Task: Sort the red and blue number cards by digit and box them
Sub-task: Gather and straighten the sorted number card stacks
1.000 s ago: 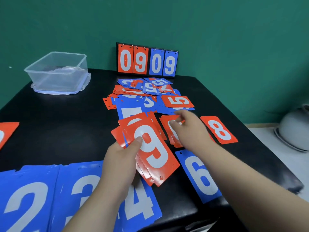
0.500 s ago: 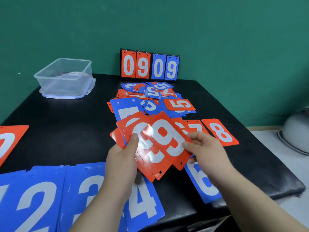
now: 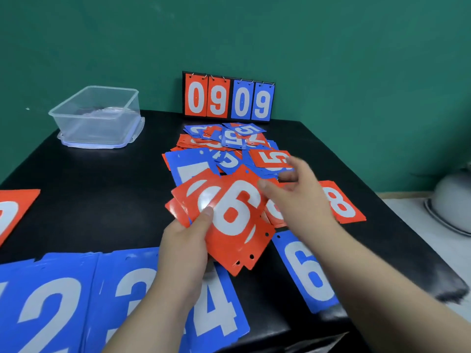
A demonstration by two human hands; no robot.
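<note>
Head view: left hand [image 3: 183, 248] pinches red cards [image 3: 237, 217] under its thumb; right hand [image 3: 298, 205] splayed.

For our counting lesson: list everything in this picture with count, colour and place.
clear box: one, transparent, back left
scoreboard stand: one, black, red and blue 0909, back centre
loose card pile: many, red and blue, centre
red 8 card: one, red, right
blue 6 card: one, blue, near right
blue 2 card, blue 3 card, blue 4 card: at least one each, blue, near left
red edge card: one, red, far left
table: one, black
pale round vessel: one, whitish, off-table right
red card fan: several, red, in left hand
left hand: one, grips fan
right hand: one, blurred, fingers extended beside fan
</note>
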